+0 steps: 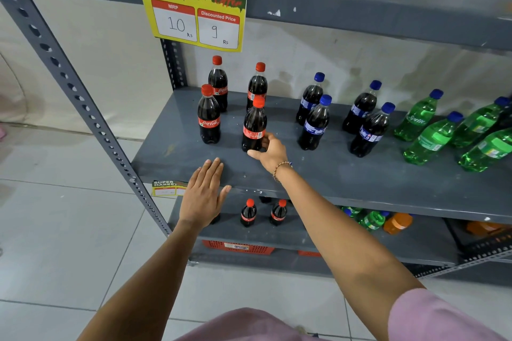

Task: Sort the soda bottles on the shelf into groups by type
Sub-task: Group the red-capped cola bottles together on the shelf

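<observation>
Several red-capped Coca-Cola bottles stand at the left of the grey shelf [346, 174]. My right hand [270, 151] wraps the base of the front right cola bottle [254, 126], which stands upright on the shelf. Another cola bottle [209, 116] stands to its left, and two more behind. My left hand [203, 194] lies flat, fingers together, on the shelf's front edge and holds nothing. Several dark blue-capped soda bottles [314, 124] stand in the middle. Several green Sprite bottles [418, 117] stand at the right.
A price sign [194, 3] hangs from the upper shelf above the cola group. The slotted grey upright [74, 91] runs along the left. On the lower shelf stand small cola bottles [248, 213], green bottles [372, 220] and an orange bottle [397, 223].
</observation>
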`<action>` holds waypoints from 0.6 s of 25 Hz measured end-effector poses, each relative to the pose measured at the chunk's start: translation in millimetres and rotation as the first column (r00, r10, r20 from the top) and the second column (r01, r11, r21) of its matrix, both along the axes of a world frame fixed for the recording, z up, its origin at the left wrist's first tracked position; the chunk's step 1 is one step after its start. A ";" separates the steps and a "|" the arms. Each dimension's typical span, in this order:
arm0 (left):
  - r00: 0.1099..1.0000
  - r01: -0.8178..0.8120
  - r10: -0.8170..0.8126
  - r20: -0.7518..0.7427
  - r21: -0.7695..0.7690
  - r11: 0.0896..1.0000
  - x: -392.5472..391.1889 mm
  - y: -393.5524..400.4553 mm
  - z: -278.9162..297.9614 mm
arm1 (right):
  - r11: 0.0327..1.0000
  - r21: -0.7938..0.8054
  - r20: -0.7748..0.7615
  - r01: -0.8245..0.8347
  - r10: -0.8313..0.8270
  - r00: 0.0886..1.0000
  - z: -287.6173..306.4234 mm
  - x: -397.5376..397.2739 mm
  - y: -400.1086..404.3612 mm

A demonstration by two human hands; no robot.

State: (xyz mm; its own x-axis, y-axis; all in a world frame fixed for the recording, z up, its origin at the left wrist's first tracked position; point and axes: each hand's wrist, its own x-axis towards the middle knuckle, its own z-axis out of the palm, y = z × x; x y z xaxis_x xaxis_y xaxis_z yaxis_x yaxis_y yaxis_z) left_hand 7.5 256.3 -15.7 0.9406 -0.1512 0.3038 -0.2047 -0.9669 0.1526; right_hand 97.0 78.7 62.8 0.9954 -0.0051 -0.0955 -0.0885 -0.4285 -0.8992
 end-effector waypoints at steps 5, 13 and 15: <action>1.000 -0.007 0.007 0.009 -0.011 1.000 0.3 -0.6 -2.2 | 0.998 -0.049 0.011 0.041 -0.040 0.999 6.0 14.9 5.1; 0.995 0.017 -0.007 0.102 -0.102 0.995 4.4 -1.1 -8.2 | 1.000 -0.009 -0.006 0.027 -0.027 1.000 3.4 12.9 2.0; 0.991 -0.014 0.039 0.132 -0.189 0.982 10.8 -6.4 4.9 | 0.999 0.030 -0.009 0.031 -0.031 0.999 0.2 5.3 -3.4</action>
